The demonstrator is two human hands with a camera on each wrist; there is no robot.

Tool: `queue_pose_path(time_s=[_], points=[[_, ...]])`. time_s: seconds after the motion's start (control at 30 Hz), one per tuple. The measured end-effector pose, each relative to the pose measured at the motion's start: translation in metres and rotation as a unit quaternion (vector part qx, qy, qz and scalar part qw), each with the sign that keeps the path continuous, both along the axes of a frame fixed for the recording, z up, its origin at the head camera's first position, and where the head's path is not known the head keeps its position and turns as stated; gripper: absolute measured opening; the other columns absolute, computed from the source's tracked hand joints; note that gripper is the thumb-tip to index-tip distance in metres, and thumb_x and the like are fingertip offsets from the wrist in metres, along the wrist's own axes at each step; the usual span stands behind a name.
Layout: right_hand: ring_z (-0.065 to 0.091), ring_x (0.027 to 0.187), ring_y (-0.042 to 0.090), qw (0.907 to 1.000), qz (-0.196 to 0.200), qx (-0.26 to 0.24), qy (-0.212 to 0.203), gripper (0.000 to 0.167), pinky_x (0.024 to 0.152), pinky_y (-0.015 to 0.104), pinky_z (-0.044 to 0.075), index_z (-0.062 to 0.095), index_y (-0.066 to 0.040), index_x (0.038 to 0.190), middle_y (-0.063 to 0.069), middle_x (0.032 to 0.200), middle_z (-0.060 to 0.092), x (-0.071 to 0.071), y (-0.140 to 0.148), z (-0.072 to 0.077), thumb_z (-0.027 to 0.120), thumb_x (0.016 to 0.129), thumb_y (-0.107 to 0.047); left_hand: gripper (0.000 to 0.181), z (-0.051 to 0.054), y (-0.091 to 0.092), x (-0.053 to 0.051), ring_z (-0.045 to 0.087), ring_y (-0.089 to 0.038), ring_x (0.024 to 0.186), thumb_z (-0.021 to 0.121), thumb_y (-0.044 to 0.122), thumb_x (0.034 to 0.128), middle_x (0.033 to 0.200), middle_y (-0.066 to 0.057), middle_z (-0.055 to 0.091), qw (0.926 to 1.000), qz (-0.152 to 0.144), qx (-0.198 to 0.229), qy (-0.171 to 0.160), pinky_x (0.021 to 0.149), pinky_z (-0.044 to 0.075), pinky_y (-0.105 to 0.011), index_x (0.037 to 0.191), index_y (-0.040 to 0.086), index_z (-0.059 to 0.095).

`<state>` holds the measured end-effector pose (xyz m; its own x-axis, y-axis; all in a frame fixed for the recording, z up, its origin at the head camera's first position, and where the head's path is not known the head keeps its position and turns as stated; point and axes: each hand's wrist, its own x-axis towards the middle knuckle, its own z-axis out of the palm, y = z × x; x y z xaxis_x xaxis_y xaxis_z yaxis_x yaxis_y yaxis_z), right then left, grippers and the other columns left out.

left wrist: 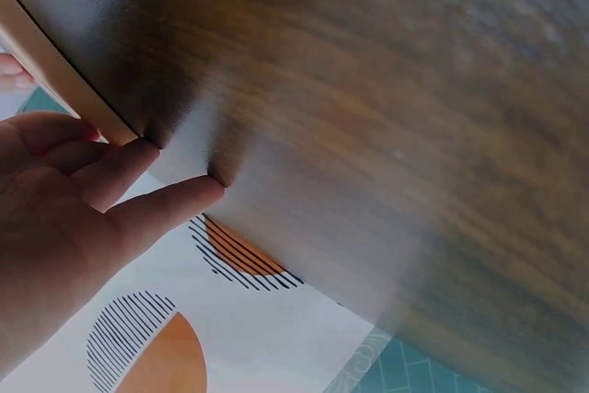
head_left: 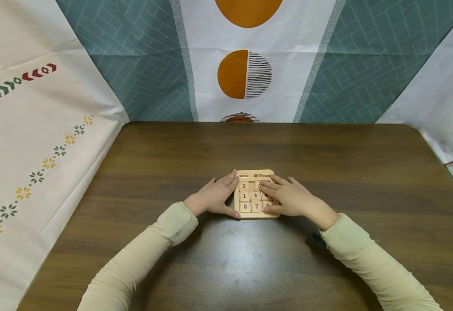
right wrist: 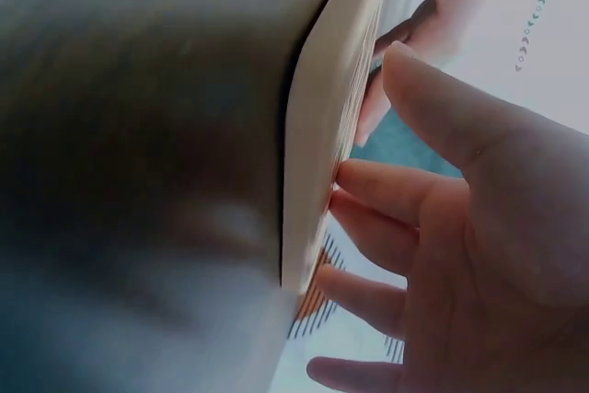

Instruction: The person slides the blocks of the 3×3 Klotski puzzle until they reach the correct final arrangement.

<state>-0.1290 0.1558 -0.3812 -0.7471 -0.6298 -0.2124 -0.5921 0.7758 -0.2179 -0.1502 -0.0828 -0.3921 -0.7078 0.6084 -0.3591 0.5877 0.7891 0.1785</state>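
A pale wooden sliding number puzzle (head_left: 255,216) lies flat on the table in the head view. Its visible tiles read 2, 1, 3, 8 and 7; the right-hand ones are partly covered. My left hand (head_left: 216,195) rests against its left side, thumb at the near corner and fairly straight fingers along the edge. Over the right side spreads my right hand (head_left: 290,196), fingertips on the upper tiles and thumb by the lower right tile. A top-row tile (head_left: 257,186) sits under its index finger, beside a narrow gap. In the right wrist view, extended fingers (right wrist: 377,177) touch the puzzle's face.
The dark wood-grain table (head_left: 164,164) surrounds the puzzle. A patterned teal and white cloth (head_left: 141,65) hangs behind its far edge. White embroidered cloth (head_left: 55,185) hangs along the left side, and pale cloth (head_left: 436,99) is at the right. A small dark object (head_left: 316,240) shows by the right wrist.
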Motion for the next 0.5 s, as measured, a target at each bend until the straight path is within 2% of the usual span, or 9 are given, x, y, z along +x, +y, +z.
queue_pose_path(time_s=[0.3,0.5], points=[[0.018,0.135,0.032,0.9998,-0.004,0.005,-0.018,0.068,0.098,0.063,0.020,0.037,-0.012,0.141,0.004,0.146,0.031,-0.002,0.016,-0.001,0.057,0.086,-0.047,0.112,-0.001,-0.001,0.000,0.010,-0.022,0.138,0.060,0.067,0.0701,0.151,-0.014,-0.001,1.0000,-0.004,0.004,0.005,0.102,0.021,-0.055,0.145,0.000,0.011],[0.020,0.134,0.032,0.9998,0.016,0.005,-0.004,0.069,0.097,0.063,0.020,0.036,-0.012,0.141,0.005,0.146,0.031,0.007,0.012,0.002,0.056,0.086,-0.047,0.112,0.000,-0.001,0.000,0.011,-0.023,0.137,0.060,0.067,0.0705,0.151,-0.014,-0.001,1.0000,-0.002,0.003,0.004,0.102,0.021,-0.054,0.145,0.001,0.011]])
